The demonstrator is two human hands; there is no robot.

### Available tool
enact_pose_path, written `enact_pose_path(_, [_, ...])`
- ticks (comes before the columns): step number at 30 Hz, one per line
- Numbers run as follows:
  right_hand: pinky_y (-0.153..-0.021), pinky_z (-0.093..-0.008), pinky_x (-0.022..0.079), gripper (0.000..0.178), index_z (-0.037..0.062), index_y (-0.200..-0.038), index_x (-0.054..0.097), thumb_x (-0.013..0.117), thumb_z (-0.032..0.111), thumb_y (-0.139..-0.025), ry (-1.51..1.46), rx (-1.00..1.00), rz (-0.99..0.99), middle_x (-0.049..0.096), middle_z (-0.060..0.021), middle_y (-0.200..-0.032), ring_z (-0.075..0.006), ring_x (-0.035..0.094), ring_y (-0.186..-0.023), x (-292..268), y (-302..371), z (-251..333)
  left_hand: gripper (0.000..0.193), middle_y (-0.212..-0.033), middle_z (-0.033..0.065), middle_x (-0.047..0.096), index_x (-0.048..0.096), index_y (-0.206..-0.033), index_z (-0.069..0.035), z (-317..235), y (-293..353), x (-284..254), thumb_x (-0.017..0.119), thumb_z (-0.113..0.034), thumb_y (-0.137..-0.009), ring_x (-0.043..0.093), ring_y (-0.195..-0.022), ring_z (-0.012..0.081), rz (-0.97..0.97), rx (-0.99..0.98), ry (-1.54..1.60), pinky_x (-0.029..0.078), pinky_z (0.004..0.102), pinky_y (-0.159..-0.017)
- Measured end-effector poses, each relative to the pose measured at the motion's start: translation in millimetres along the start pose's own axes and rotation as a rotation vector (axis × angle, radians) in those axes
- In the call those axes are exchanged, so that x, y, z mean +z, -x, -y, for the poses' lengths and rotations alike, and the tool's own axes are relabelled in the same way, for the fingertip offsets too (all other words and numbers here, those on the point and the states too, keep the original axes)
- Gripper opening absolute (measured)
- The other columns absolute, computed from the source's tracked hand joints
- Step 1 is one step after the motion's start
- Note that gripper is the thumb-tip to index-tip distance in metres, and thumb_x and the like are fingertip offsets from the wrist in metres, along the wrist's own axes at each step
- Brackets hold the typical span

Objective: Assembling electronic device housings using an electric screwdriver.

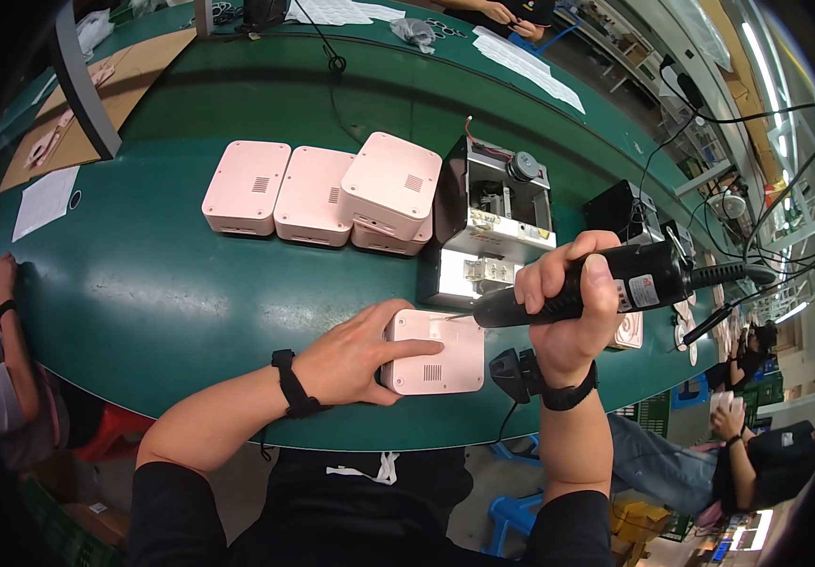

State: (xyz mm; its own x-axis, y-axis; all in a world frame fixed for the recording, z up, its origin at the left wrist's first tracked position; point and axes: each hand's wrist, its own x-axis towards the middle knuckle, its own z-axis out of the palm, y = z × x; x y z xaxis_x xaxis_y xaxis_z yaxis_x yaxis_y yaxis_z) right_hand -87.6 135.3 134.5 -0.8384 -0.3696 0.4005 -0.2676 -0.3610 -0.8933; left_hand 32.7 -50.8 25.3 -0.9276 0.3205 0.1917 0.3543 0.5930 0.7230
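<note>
Under the gripping left hand [358,354], the box [459,367] should lie flat, with the screwdriver [649,274] clasped in the right hand [570,335] meeting it squarely.

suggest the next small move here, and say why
Probably check that the bit is seated: the right hand points the driver at the far side of the held box, the left hand steadies it, and whether the bit has engaged is too small to tell.

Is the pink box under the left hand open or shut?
Shut, it appears: the pink box has its upper face, with a small vent, in place, and no inside parts show. Its underside is hidden.
</note>
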Motion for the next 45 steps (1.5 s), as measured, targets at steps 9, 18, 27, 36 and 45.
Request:
enact_pose_path(9, [-0.053,-0.0342,0.044,0.022,0.0077,-0.101,0.044,0.053,0.027,-0.095,-0.027,0.029,0.078,0.049,-0.0073,-0.067,-0.0154,0.045,-0.050,1,2,-14,0.077,-0.139,0.0157,0.042,0.062,-0.133,-0.029,3,0,2,0.087,-0.017,-0.062,0.049,-0.127,0.0379,-0.023,0.014,0.000,0.049,0.0443,-0.103])
enact_pose_path(18, [-0.051,-0.0336,0.042,0.021,0.0072,-0.102,0.045,0.054,0.025,-0.094,-0.030,-0.003,0.048,0.049,-0.0076,-0.068,-0.0153,0.043,-0.049,-3,1,-9,0.078,-0.141,0.0158,0.042,0.062,-0.133,-0.028,0,-5,3,0.087,-0.017,-0.061,0.048,-0.129,0.0383,-0.003,0.026,0.000,0.048,0.0443,-0.104])
enact_pose_path(27, [-0.052,-0.0335,0.043,0.019,0.0067,-0.100,0.048,0.052,0.025,-0.096,0.055,-0.139,-0.126,0.050,-0.0065,-0.067,-0.0157,0.046,-0.050,-22,-25,17,0.074,-0.139,0.0164,0.043,0.062,-0.133,-0.027,-9,-37,22,0.085,-0.018,-0.064,0.049,-0.127,0.0376,0.020,0.083,0.016,0.047,0.0433,-0.104])
enact_pose_path(36, [-0.053,-0.0339,0.043,0.020,0.0069,-0.101,0.046,0.051,0.026,-0.096,0.000,-0.017,-0.041,0.049,-0.0057,-0.066,-0.0155,0.046,-0.050,-11,-7,23,0.075,-0.139,0.0160,0.044,0.062,-0.134,-0.027,-6,-43,29,0.085,-0.019,-0.063,0.049,-0.128,0.0364,0.016,0.088,0.014,0.046,0.0424,-0.105])
enact_pose_path(45, [-0.054,-0.0339,0.044,0.024,0.0073,-0.100,0.043,0.054,0.028,-0.095,-0.003,0.026,0.104,0.049,-0.0073,-0.066,-0.0159,0.045,-0.051,4,2,-3,0.075,-0.140,0.0160,0.042,0.063,-0.132,-0.025,-4,-43,32,0.086,-0.019,-0.062,0.050,-0.126,0.0357,-0.024,0.130,0.020,0.047,0.0422,-0.104])
